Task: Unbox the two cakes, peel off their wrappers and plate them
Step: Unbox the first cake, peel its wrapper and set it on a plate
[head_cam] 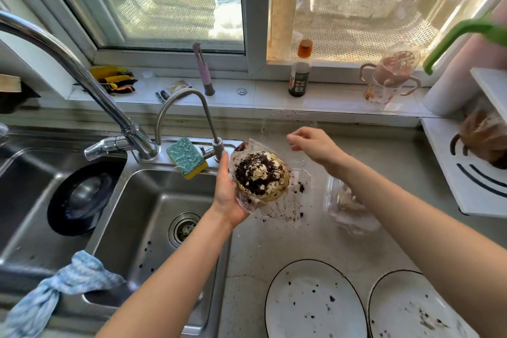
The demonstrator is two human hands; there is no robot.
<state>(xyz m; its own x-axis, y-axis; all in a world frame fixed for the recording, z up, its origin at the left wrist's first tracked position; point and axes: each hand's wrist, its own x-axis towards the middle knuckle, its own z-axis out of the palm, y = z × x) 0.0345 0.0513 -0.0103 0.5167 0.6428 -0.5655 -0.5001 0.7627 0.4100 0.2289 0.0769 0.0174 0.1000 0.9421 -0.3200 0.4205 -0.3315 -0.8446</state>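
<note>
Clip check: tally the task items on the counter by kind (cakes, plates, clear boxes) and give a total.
Cakes: 2, one chocolate-topped cake in the left hand's grip, one boxed cake under the right forearm.
White plates: 2, near plate and right plate, both crumb-speckled.
Clear plastic boxes: 2, opened box and closed box.
Total: 6

A round cake (262, 177), pale and crusty with dark chocolate crumbs and white cream on top, sits tilted in its clear, smeared wrapper (241, 149), lifted above the bench beside the sink. Under and behind it lies an open clear plastic box (296, 195) speckled with dark crumbs. To its right a second clear box (348, 206) holds something pale, too blurred to make out. Two white dark-rimmed plates, the left plate (312, 302) and the right plate (411, 307), lie near the bench's front edge, both crumb-dotted
</note>
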